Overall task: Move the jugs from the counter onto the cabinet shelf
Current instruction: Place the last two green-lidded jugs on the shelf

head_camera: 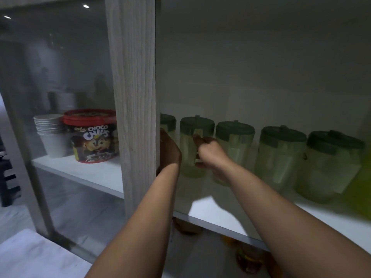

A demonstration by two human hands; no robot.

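Several clear jugs with dark green lids stand in a row on the white cabinet shelf (313, 219). My right hand (208, 152) grips the handle of the second jug from the left (188, 145). My left hand (170, 151) reaches in beside the wooden door frame, near the left side of that jug; whether it touches the jug is unclear. A jug at the far left (168, 122) is mostly hidden behind the frame. More jugs stand to the right (234, 141), (279, 157), (329, 165).
A wooden door frame (134, 97) with a glass pane stands at the left. Behind the glass sit a Choco Chips tub (91, 135) and stacked white cups (51, 133). Orange items lie on the shelf below (247, 253).
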